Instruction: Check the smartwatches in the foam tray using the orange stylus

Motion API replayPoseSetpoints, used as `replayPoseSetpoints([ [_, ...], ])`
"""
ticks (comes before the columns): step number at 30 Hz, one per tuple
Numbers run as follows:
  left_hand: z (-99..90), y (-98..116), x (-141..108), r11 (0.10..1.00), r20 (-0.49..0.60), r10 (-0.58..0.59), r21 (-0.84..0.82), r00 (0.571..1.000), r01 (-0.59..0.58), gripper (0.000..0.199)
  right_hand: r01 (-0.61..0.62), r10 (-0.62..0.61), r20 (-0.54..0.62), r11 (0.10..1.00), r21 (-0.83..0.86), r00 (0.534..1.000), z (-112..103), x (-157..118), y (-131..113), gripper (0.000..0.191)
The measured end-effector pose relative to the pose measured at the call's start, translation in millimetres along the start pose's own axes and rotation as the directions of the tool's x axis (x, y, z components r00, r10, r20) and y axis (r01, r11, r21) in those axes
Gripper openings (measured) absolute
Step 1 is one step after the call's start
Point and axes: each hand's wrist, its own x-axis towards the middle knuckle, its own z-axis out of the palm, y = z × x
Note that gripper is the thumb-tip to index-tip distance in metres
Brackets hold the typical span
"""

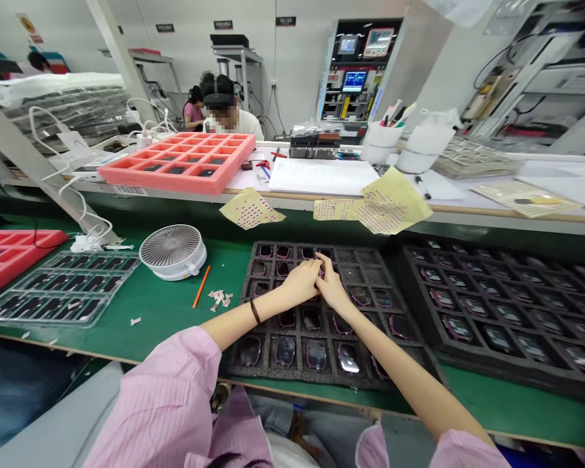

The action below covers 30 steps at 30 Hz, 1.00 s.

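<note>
Both hands meet over the upper middle of a black foam tray (299,372) that holds rows of dark, purple-edged watch-like parts (316,354). My left hand (302,281), with a dark band on its wrist, has its fingers bent against my right hand (330,283). The fingers of my right hand are bent together around a small dark part, mostly hidden between the two hands. What my left fingers hold, if anything, is hidden. Several compartments at the tray's upper right hold no part.
Right of the tray stands a larger black tray (497,354) of similar parts. To the left are a white fan (173,252), an orange stick (201,286), paper scraps (220,299) and a clear tray (61,286). A shelf edge (292,195) crosses behind, bearing a pink tray (175,175).
</note>
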Motion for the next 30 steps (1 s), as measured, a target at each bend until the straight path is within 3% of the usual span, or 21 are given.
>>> replayPoseSetpoints([
  [3,19.0,0.2,15.8,0.999,-0.022,0.038,-0.003,0.999,-0.039,0.051,-0.005,0.006,-0.068,1.0,0.022,0.998,-11.9,-0.4,11.3,0.051],
  [7,25.8,-1.9,18.4,0.996,-0.067,0.087,-0.03,0.994,-0.089,0.052,-0.047,0.045,-0.091,0.999,-0.012,0.995,-17.1,-2.1,15.3,0.057],
  [10,27.1,-5.0,16.0,0.993,-0.136,0.086,-0.065,0.987,-0.095,0.052,-0.037,0.035,-0.057,0.999,-0.04,0.998,-18.9,-2.6,11.4,0.062],
  [13,23.9,-8.7,14.6,0.986,-0.217,0.082,-0.122,0.973,-0.11,0.048,-0.057,0.059,-0.014,0.993,0.099,0.998,-27.8,-0.5,4.2,0.06],
  [16,16.8,-12.2,13.7,0.973,-0.244,0.127,-0.16,0.962,-0.169,0.05,-0.212,0.174,0.139,0.917,0.339,0.975,-42.0,3.7,-2.4,0.049],
  [19,13.8,-14.7,12.9,0.96,-0.228,0.186,-0.163,0.956,-0.226,0.056,-0.34,0.253,0.254,0.851,0.401,0.933,-49.9,5.6,-3.5,0.044],
  [22,18.6,-16.8,12.6,0.954,-0.188,0.211,-0.174,0.959,-0.244,0.06,-0.37,0.316,0.198,0.851,0.373,0.928,-45.5,4.1,2.8,0.053],
  [25,24.7,-18.6,12.2,0.953,-0.183,0.197,-0.193,0.963,-0.232,0.057,-0.331,0.302,0.135,0.881,0.339,0.944,-37.8,1.9,9.1,0.066],
  [30,20.6,-17.8,9.8,0.936,-0.269,0.209,-0.223,0.94,-0.273,0.051,-0.405,0.311,0.268,0.78,0.476,0.912,-46.6,3.5,-0.6,0.071],
])
